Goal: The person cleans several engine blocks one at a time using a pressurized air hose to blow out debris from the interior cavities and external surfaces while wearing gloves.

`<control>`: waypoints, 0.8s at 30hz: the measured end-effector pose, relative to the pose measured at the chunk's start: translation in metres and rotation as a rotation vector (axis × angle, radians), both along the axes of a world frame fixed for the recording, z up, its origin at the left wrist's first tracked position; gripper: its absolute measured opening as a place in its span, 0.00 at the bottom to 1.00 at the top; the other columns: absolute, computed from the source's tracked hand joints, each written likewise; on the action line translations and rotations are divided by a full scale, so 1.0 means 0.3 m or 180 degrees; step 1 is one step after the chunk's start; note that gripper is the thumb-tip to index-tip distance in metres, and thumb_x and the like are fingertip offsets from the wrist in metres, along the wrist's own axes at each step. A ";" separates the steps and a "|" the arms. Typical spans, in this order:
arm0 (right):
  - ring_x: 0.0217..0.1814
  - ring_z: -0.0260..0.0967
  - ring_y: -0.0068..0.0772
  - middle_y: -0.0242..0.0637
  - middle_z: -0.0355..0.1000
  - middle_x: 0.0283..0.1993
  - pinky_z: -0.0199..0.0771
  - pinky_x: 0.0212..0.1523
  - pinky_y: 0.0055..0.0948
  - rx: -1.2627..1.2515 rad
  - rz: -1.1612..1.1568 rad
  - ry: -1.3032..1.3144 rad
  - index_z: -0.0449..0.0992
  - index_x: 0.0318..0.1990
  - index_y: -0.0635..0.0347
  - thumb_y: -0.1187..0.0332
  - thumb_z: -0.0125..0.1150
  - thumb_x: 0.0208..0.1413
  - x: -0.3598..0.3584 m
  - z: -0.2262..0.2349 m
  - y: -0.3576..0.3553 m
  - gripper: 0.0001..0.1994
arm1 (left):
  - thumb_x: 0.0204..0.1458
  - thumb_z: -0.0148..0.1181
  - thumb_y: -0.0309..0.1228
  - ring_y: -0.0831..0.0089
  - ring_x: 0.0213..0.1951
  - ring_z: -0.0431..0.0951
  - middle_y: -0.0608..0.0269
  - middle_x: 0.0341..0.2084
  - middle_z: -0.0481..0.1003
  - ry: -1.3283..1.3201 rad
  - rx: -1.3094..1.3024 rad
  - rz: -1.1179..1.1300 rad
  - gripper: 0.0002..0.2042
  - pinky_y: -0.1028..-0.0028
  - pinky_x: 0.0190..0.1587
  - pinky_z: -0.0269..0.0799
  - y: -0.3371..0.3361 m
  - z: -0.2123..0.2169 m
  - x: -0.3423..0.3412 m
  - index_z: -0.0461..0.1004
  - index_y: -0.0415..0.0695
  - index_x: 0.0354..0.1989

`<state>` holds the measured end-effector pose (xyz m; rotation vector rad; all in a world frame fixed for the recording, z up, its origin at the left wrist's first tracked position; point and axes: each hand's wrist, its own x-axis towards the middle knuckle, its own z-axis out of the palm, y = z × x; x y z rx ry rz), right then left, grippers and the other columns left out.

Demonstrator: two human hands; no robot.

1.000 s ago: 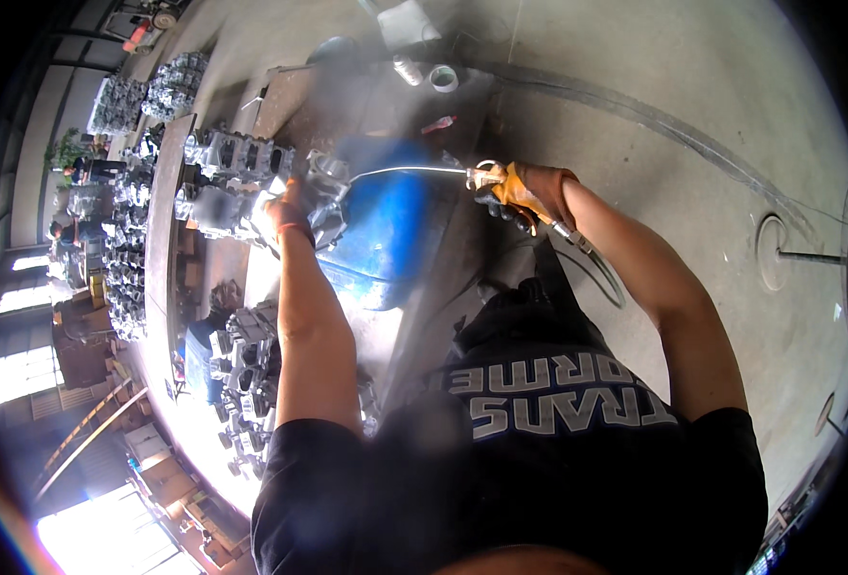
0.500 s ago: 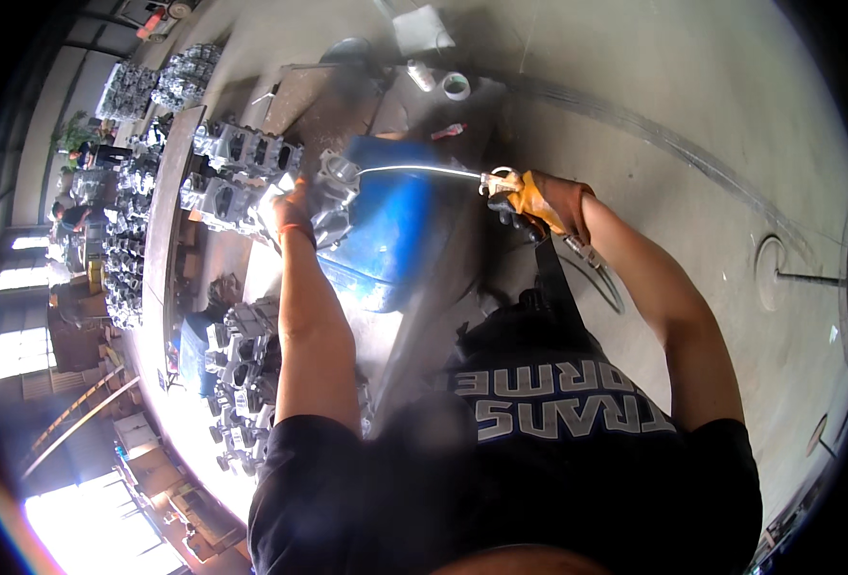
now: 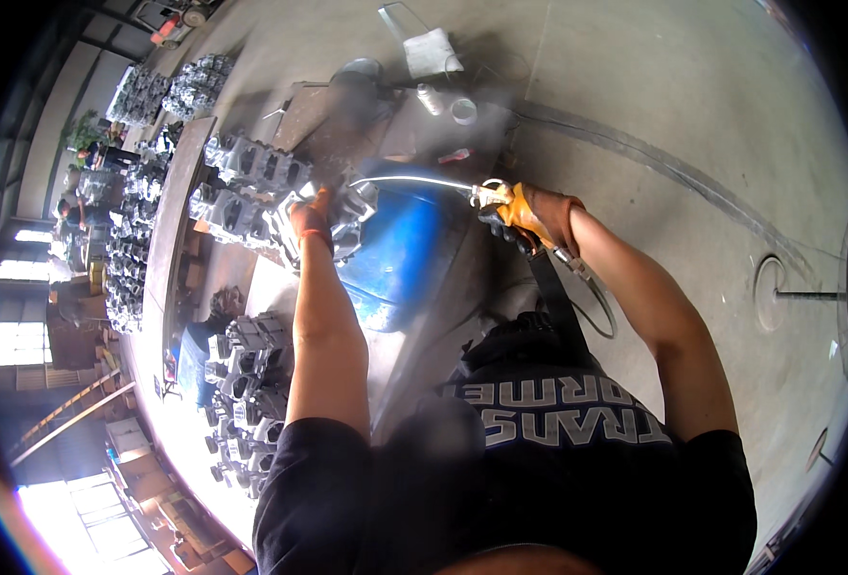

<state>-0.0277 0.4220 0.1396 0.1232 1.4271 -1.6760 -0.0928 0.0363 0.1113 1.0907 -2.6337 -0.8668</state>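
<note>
Item: grey metal casting, set at the far edge of the bench over a blue drum. It is steadied by the left hand, closed on its top. An air gun with a thin curved nozzle is gripped in the gloved right hand, fingers wrapped tight.

Risks (judged): blown debris could reach the bare forearm; the casting could tip off the edge if steadying slackens.

Obscured: nozzle tip lost in haze; left fingertips hidden.

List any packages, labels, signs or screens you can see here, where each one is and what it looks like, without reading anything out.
White boxy package or sheet: on the concrete floor at the top, pale, roughly rectangular, too blurred to tell more.
White lettering on the dark shirt: across the person's chest at the bottom, a curved band of block letters.
No signs or screens show.
</note>
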 end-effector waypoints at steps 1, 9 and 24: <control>0.12 0.61 0.16 0.24 0.67 0.19 0.61 0.11 0.17 -0.0034 -0.0053 -0.0126 0.71 0.31 0.52 0.51 0.47 0.58 0.003 0.006 0.000 0.16 | 0.39 0.69 0.49 0.57 0.41 0.76 0.43 0.40 0.75 0.0018 -0.0029 -0.0017 0.36 0.66 0.46 0.69 -0.023 -0.021 -0.005 0.69 0.27 0.46; 0.12 0.62 0.16 0.25 0.67 0.20 0.62 0.12 0.16 -0.0098 0.0108 0.0497 0.71 0.30 0.54 0.53 0.48 0.60 -0.024 -0.095 -0.011 0.15 | 0.40 0.68 0.47 0.63 0.38 0.76 0.47 0.37 0.76 0.0152 0.0137 -0.0205 0.32 0.68 0.44 0.69 0.006 -0.002 0.014 0.72 0.28 0.43; 0.47 0.61 0.27 0.27 0.64 0.49 0.63 0.45 0.26 0.1376 0.1268 0.1749 0.70 0.54 0.45 0.66 0.52 0.55 0.017 -0.013 -0.086 0.17 | 0.43 0.67 0.48 0.70 0.33 0.71 0.58 0.33 0.75 0.0550 0.1257 -0.0438 0.27 0.71 0.39 0.67 -0.322 -0.247 0.014 0.71 0.36 0.40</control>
